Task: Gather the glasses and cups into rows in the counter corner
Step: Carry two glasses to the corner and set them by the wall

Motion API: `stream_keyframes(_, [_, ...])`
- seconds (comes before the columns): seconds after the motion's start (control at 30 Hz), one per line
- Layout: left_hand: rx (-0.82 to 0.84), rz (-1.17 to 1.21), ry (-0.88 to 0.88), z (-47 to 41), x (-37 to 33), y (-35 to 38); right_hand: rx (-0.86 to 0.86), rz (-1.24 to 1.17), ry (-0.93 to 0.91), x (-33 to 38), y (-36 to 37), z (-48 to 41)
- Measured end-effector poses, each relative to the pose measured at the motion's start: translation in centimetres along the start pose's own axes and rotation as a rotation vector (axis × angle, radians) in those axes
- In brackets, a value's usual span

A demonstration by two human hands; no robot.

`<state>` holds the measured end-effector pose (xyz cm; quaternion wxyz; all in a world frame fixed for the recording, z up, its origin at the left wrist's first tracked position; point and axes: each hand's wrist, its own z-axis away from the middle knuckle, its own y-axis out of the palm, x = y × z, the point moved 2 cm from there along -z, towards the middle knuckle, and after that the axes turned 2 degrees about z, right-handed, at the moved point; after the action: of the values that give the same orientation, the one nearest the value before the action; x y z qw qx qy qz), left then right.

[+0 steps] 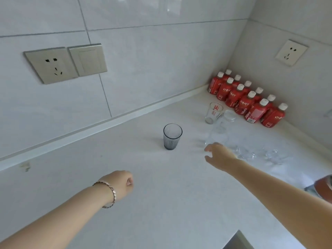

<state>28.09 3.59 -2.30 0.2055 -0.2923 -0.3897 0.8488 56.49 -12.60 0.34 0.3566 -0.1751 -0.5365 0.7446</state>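
Note:
A dark ribbed glass [172, 136] stands alone on the white counter [161, 203], left of the other glasses. A clear glass with red print [213, 112] stands near the corner. Beside it are clear glasses [222, 128], blurred, and more clear glassware [258, 151] lies further right. My right hand [218, 156] reaches in with fingers spread, just in front of the clear glasses and holding nothing. My left hand [123, 184], with a bracelet on the wrist, hovers over the counter with its fingers curled and holds nothing.
Several red bottles with white caps [246, 99] stand in rows against the right wall in the corner. Wall sockets [52, 64] [291, 52] sit above the counter. A sink edge [237, 239] shows at the bottom right, and a red-brown object [325, 187] at the right edge.

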Motion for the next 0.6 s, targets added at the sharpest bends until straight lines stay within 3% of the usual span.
stream_keyframes(0.1, [-0.001, 0.012, -0.015, -1.7, -2.9, 0.3, -0.131, -0.037, 0.054, -4.0, -2.0, -4.0])
stream_keyframes(0.23, [0.008, 0.011, -0.044, -3.5, -4.7, 0.5, 0.021, -0.066, 0.118, -7.0, -1.8, -8.4])
stream_keyframes(0.37, [-0.022, 0.018, -0.098, -5.6, -6.3, 0.0, 0.058, -0.199, 0.052, -8.2, -0.1, -10.6])
stream_keyframes(0.6, [-0.270, 0.074, -0.071, -12.5, -12.0, -2.7, -0.044, -0.066, 0.039, -8.0, 0.7, -10.6])
